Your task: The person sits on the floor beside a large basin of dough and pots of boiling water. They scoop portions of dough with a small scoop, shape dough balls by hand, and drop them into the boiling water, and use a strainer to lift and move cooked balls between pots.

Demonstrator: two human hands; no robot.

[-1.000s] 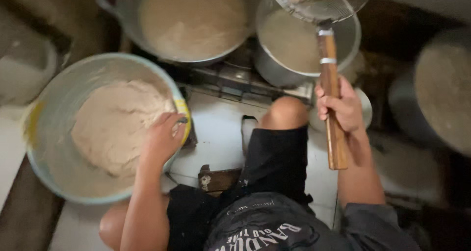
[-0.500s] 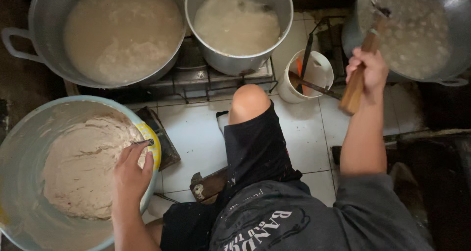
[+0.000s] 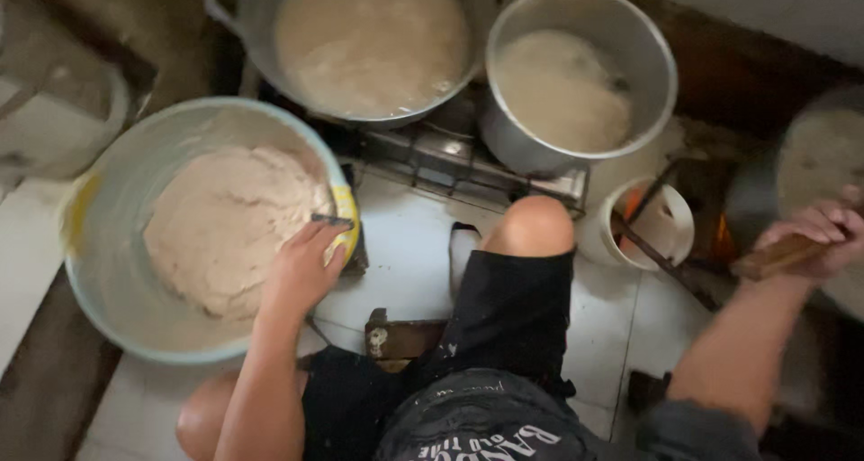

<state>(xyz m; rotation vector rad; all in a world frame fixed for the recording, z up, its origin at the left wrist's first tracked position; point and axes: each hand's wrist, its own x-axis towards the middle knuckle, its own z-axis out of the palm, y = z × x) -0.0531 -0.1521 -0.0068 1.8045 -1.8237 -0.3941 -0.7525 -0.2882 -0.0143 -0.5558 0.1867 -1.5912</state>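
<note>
head view, looking down over a bent knee (image 3: 531, 227) to a tiled floor.

left hand (image 3: 301, 276) at the near rim of the basin (image 3: 112, 200), by its yellow patch, fingers bent towards the dough (image 3: 225, 227). small dark strip (image 3: 331, 219) at the fingertips, perhaps a scraper; too small to tell. left grip: cannot tell whether closed on the strip, on the rim, or merely resting there. dough low in the basin, a pale mass just ahead of the fingertips, touching them or very nearly.

right hand (image 3: 823, 236) far to the right, clenched round a wooden handle (image 3: 769, 257). working end of the handle out of sight. right pot (image 3: 819, 164) just beyond the hand, cut by the frame edge, pale contents showing.

judged step: dough being taken from the basin with the left, tool kept at the right pot. any next move calls for a firm pinch on the dough and a steady handle, since the two hands are well apart.

also noted: big pot (image 3: 256, 11) and small pot (image 3: 513, 146) on a grate (image 3: 441, 168), both with pale liquid; white cup (image 3: 670, 222) with utensils beside the knee; orange glow (image 3: 723, 240) low by the right pot.
</note>
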